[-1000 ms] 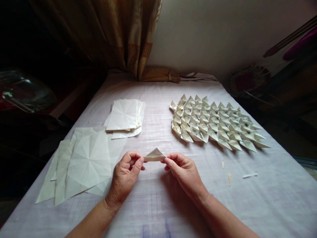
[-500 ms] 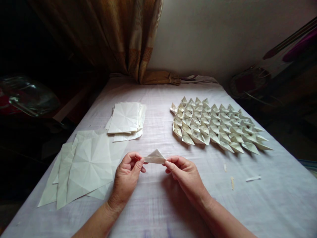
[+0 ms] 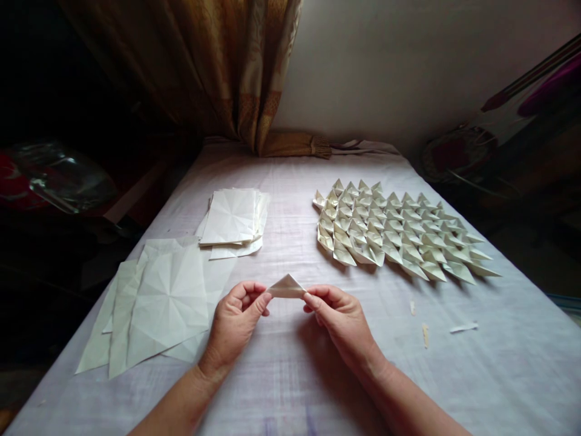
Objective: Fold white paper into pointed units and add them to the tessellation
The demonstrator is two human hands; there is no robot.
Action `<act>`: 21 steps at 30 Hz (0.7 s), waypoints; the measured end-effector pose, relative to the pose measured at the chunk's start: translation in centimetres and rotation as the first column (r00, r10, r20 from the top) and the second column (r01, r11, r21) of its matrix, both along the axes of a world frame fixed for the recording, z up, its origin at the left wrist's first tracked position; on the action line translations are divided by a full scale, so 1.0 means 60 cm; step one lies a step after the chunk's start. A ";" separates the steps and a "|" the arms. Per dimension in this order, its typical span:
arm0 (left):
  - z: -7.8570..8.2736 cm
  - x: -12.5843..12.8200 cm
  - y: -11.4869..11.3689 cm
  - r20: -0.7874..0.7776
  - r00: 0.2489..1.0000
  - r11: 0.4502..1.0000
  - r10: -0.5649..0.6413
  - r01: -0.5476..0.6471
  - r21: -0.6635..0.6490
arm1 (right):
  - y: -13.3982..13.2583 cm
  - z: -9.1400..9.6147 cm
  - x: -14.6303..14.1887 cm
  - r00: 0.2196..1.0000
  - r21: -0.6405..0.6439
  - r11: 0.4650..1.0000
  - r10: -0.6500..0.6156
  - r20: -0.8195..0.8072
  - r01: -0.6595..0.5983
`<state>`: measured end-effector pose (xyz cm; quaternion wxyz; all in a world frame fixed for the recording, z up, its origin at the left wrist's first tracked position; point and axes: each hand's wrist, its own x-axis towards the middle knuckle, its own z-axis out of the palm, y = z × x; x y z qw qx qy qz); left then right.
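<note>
- The folded paper piece [image 3: 287,288], a small peaked shape with its point up, is held about midway between the left and right edges of the cloth-covered tabletop [image 3: 290,381].
- The left hand [image 3: 236,318] pinches its left end between thumb and fingers; the right hand [image 3: 341,318] pinches the right end likewise.
- The step in hand looks like shaping or straightening a fold; the next move seems to call for an even, light grip at both ends, as thin paper could buckle.
- Loose creased sheets [image 3: 169,297] overlap along the left edge, just beside the left hand; a paper stack [image 3: 228,215] lies beyond them.
- Boat-like paper shapes [image 3: 393,234] stand in close rows toward the far right corner, with paper scraps [image 3: 463,328] nearer the right edge.
- Thumbs and fingers hide the piece's tips; its underside is out of sight.
- The tabletop's near edge is cut off, and the dark sides are hard to make out.
</note>
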<state>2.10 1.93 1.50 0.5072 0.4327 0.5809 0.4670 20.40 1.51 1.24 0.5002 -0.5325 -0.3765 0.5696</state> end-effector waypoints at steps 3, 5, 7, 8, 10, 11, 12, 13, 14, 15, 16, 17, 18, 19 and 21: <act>0.001 -0.004 0.003 0.003 1.000 1.000 -0.015 0.016 -0.018 | 0.001 -0.002 0.001 0.999 0.045 0.999 0.010 0.043 -0.012; 0.005 -0.008 0.004 0.017 0.999 0.998 -0.048 0.049 -0.036 | 0.001 -0.003 0.001 0.998 0.063 0.998 0.009 0.064 -0.013; 0.008 -0.013 0.005 0.033 0.995 0.994 -0.089 0.091 -0.066 | 0.002 -0.005 0.000 0.998 0.060 0.998 0.009 0.058 -0.013; 0.010 -0.015 0.005 0.040 0.994 0.991 -0.106 0.109 -0.082 | 0.002 -0.005 0.000 0.999 0.053 0.998 0.013 0.045 -0.016; 0.010 -0.017 0.005 0.044 0.991 0.985 -0.130 0.134 -0.110 | 0.003 -0.007 -0.001 0.999 0.039 0.999 0.026 0.021 -0.027; 0.009 -0.018 0.005 0.041 0.989 0.982 -0.139 0.143 -0.122 | 0.003 -0.009 -0.002 0.999 0.033 0.999 0.034 0.014 -0.035; 0.008 -0.018 0.005 0.036 0.989 0.981 -0.143 0.147 -0.128 | 0.004 -0.010 -0.002 0.999 0.026 0.999 0.040 0.011 -0.041; 0.006 -0.018 0.006 0.029 0.989 0.981 -0.143 0.145 -0.127 | 0.004 -0.011 -0.003 0.999 0.022 0.999 0.045 0.010 -0.045; 0.005 -0.018 0.006 0.022 0.990 0.983 -0.140 0.142 -0.121 | 0.005 -0.012 -0.003 0.999 0.021 0.999 0.049 0.010 -0.049; 0.003 -0.018 0.005 0.013 0.990 0.984 -0.138 0.138 -0.112 | 0.005 -0.013 -0.004 0.999 0.024 0.999 0.049 0.008 -0.049; 0.002 -0.017 0.005 0.005 0.991 0.985 -0.136 0.136 -0.104 | 0.005 -0.014 -0.005 0.999 0.031 0.998 0.049 0.002 -0.049; 0.002 -0.016 0.005 -0.001 0.991 0.986 -0.136 0.135 -0.095 | 0.006 -0.015 -0.006 0.999 0.043 0.998 0.049 -0.006 -0.049; 0.002 -0.016 0.005 -0.005 0.991 0.987 -0.136 0.135 -0.087 | 0.005 -0.016 -0.008 0.999 0.060 0.997 0.047 -0.014 -0.046; 0.002 -0.016 0.004 -0.008 0.991 0.988 -0.137 0.136 -0.080 | 0.005 -0.016 -0.009 0.999 0.084 0.996 0.041 -0.020 -0.039; 0.002 -0.016 0.004 -0.016 0.989 0.988 -0.144 0.143 -0.064 | 0.004 -0.018 -0.011 1.000 0.147 0.989 0.019 -0.014 -0.016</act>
